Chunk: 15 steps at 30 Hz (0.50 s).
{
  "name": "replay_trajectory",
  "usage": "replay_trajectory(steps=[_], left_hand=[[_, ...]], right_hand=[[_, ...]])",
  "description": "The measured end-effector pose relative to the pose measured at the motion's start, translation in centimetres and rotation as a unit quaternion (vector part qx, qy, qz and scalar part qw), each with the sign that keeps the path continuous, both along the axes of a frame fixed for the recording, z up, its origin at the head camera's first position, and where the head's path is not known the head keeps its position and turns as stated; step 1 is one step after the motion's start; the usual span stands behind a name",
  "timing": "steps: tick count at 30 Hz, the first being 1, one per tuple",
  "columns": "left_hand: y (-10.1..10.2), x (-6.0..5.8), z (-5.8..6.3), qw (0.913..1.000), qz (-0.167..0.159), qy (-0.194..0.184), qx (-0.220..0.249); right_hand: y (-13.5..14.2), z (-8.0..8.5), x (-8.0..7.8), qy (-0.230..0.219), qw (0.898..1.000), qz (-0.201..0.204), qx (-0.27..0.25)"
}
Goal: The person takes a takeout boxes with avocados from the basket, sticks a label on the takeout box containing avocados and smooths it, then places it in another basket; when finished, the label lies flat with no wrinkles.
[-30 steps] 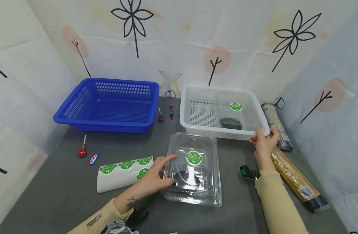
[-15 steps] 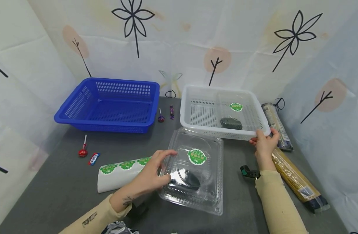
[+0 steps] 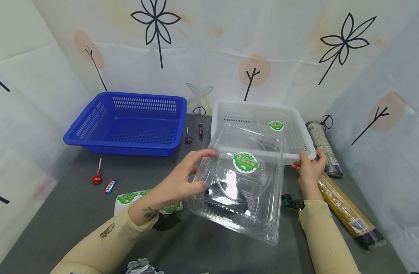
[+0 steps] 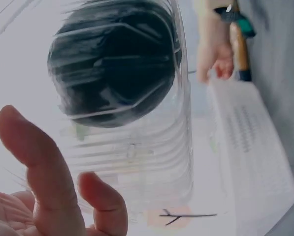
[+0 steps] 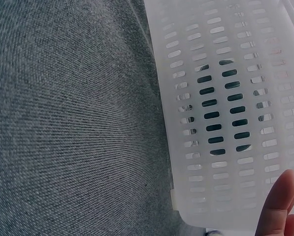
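Observation:
My left hand grips the left edge of a clear plastic food container, thumb and fingers at its side. The container has a round green sticker on its lid, is raised and tilted, and overlaps the white basket's near side in the head view. Through its clear base, the left wrist view shows a round dark object inside. My right hand pinches the near right corner of the white basket. A second clear container with a green sticker sits in that basket.
A blue basket stands at the back left. Lollipops and small wrapped sweets lie near it. A sheet of green stickers is partly under my left arm. Long packets lie along the right side.
My left hand has lifted the clear container off the table and carried it rightward and away from me, to the white basket's near edge. My right hand has stayed at the basket's corner.

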<state>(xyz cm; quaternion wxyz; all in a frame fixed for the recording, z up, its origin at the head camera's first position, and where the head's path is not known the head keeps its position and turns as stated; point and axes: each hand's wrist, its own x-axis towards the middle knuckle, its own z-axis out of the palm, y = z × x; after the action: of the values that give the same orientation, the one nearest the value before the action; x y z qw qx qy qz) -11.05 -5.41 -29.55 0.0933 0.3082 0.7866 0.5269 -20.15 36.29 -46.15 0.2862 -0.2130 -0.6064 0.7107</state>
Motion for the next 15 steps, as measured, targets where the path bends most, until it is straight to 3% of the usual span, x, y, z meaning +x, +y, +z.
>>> replay_trajectory(steps=[4, 7, 11, 15], left_hand=[[0.9, -2.9, 1.0, 0.9992, 0.009, -0.019, 0.036], [1.7, -5.8, 1.3, 0.9985, 0.029, 0.001, 0.047], [3.1, -9.6, 1.2, 0.9957, 0.067, 0.037, 0.052], [4.4, -12.7, 0.5, 0.9926, 0.101, 0.037, 0.056]], right_hand=[[0.1, 0.0, 0.0, 0.000, 1.000, 0.001, 0.002], [0.2, -0.1, -0.1, 0.000, 1.000, 0.000, 0.004], [0.4, -0.4, -0.2, 0.000, 1.000, -0.005, 0.007], [0.4, -0.5, -0.3, 0.002, 1.000, -0.007, 0.008]])
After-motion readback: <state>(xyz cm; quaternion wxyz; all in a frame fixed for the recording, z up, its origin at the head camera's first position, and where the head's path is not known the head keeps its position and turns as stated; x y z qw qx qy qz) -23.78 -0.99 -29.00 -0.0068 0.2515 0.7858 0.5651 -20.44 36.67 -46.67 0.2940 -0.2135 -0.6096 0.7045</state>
